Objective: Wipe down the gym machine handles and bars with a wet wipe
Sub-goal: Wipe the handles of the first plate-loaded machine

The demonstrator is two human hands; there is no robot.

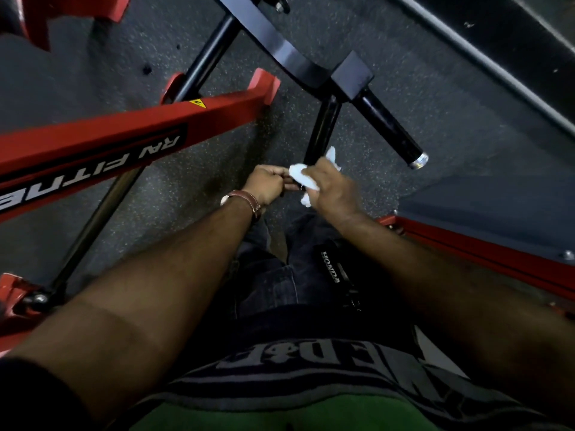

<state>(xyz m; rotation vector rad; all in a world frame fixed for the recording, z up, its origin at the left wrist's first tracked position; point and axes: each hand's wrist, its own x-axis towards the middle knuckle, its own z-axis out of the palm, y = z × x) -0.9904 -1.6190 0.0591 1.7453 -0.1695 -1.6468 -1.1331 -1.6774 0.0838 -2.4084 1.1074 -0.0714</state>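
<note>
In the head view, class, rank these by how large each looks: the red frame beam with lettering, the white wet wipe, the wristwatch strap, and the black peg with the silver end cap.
1. Red frame beam
2. Black peg
3. White wet wipe, partly hidden by the right hand
4. Wristwatch strap
The wipe and strap look close; their order is unsure.

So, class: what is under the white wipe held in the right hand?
The wet wipe is wrapped over the lower end of a black handle bar, pressed on by the right hand. The bar's tip is hidden by the wipe and the left hand.
</note>
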